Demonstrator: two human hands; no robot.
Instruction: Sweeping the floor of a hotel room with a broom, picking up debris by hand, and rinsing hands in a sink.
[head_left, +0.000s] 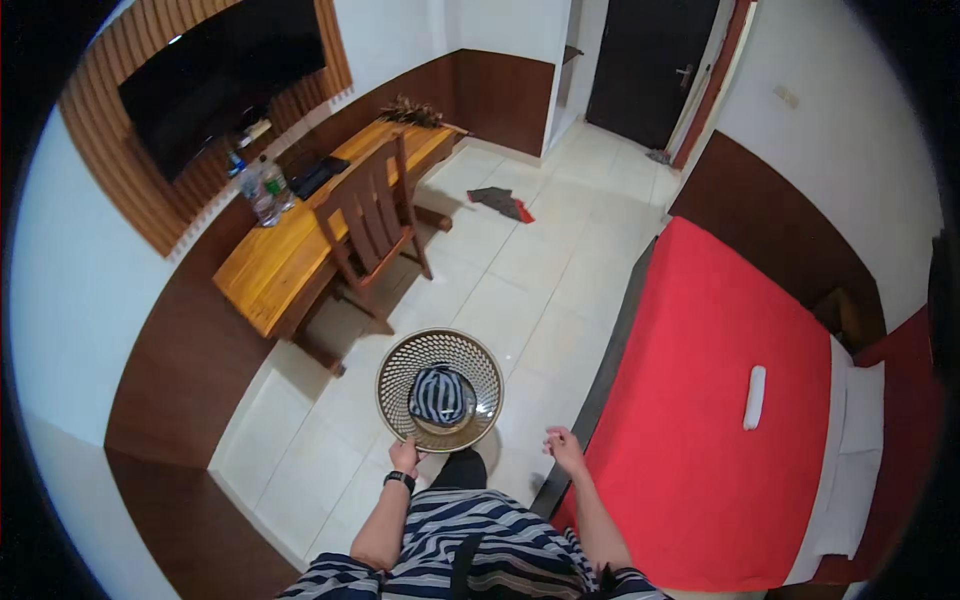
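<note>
My left hand (406, 457) grips the near rim of a round openwork laundry basket (480, 360). Inside, near its bottom, lies a bunched cloth (437, 395) with dark and light stripes. My right hand (560, 445) is held out beside the edge of the bed, apart from the basket, with its fingers slightly bent and nothing visible in it. A red cover (697, 390) is spread over the bed to my right. On it rests a white rolled cloth (754, 397).
A wooden desk (277, 262) runs along the left wall, carrying plastic bottles (264, 193). The wooden chair (371, 214) stands against it. A grey and red cloth (501, 203) lies on the tiled floor (517, 292). White pillows (861, 412) and a dark door (649, 67) are farther off.
</note>
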